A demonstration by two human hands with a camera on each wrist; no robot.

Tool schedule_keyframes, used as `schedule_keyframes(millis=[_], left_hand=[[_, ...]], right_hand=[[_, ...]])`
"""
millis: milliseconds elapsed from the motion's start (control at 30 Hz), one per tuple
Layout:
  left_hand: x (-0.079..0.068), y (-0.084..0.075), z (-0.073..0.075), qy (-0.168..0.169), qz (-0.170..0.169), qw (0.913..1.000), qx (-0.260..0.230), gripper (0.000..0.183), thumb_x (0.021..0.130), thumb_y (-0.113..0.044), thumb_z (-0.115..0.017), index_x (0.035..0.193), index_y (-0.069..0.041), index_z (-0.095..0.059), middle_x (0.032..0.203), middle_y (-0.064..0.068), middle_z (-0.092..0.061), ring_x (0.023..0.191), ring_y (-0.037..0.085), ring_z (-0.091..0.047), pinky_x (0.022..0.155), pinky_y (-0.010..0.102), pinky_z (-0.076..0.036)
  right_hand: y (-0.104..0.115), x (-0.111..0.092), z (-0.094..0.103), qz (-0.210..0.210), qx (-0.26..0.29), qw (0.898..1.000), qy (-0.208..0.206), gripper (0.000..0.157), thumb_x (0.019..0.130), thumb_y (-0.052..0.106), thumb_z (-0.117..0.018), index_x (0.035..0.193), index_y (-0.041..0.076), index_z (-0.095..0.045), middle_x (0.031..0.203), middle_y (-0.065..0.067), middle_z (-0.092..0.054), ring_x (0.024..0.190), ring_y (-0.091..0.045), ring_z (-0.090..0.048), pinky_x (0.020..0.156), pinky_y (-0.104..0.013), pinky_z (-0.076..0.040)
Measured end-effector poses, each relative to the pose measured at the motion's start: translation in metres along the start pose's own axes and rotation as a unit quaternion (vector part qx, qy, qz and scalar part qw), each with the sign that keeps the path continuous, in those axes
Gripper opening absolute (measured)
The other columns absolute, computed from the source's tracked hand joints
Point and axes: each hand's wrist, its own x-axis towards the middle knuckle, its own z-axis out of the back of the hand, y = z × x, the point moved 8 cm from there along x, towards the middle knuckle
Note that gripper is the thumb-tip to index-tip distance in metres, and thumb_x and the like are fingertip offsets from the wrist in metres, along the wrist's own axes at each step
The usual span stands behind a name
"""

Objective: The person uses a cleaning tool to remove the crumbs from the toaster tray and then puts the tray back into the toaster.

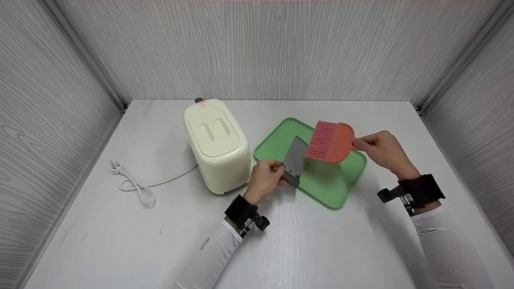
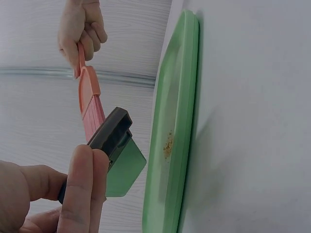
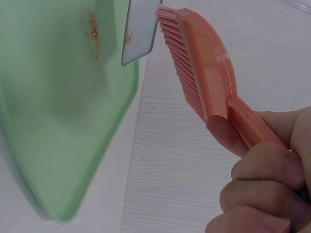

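Note:
My left hand [image 1: 265, 176] pinches a flat grey plate [image 1: 296, 156] by its dark grip edge, tilted over the green tray [image 1: 335, 196]. My right hand [image 1: 383, 150] grips the handle of an orange brush [image 1: 341, 142] with pink bristles. The brush is raised over the tray, its bristles toward the plate. Brown crumbs [image 2: 168, 145] lie on the tray in the left wrist view. In the right wrist view, a few crumb-like specks show on the plate's shiny face [image 3: 138, 34], close to the bristle tips.
A cream toaster [image 1: 219, 148] with a lid on top stands left of the tray. Its white cord [image 1: 172, 178] runs left to a plug [image 1: 116, 167] on the white table [image 1: 180, 237]. Pale wood-grain panels [image 1: 257, 48] enclose the back and sides.

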Motion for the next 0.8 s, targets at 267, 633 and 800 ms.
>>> schedule_keyframes(millis=[267, 633, 800], left_hand=[[0.002, 0.002, 0.001, -0.002, 0.002, 1.0, 0.005, 0.025, 0.099, 0.004, -0.059, 0.12, 0.015, -0.066, 0.094, 0.018, -0.071, 0.06, 0.011, -0.068, 0.064, 0.026, -0.066], [0.001, 0.001, 0.001, -0.004, -0.01, 0.9996, 0.026, 0.024, 0.099, 0.002, -0.06, 0.119, 0.014, -0.067, 0.094, 0.017, -0.071, 0.06, 0.01, -0.068, 0.062, 0.026, -0.066], [0.001, 0.0, 0.001, -0.004, -0.017, 0.9992, 0.036, 0.023, 0.1, 0.001, -0.06, 0.118, 0.013, -0.069, 0.092, 0.015, -0.072, 0.057, 0.008, -0.067, 0.066, 0.035, -0.068]], right_hand=[[0.022, -0.005, -0.009, 0.024, -0.006, 0.999, 0.024, 0.034, 0.103, 0.039, -0.065, 0.113, 0.01, -0.081, 0.1, -0.006, -0.08, 0.098, 0.0, -0.069, 0.087, -0.021, -0.053], [0.041, -0.014, -0.024, 0.036, -0.018, 0.997, 0.059, 0.029, 0.103, 0.037, -0.065, 0.107, 0.014, -0.083, 0.097, -0.004, -0.08, 0.09, -0.01, -0.069, 0.081, -0.027, -0.049], [0.042, -0.015, -0.029, 0.051, -0.025, 0.996, 0.064, 0.027, 0.103, 0.033, -0.065, 0.104, 0.013, -0.084, 0.098, -0.006, -0.08, 0.077, -0.009, -0.063, 0.067, -0.022, -0.041]])
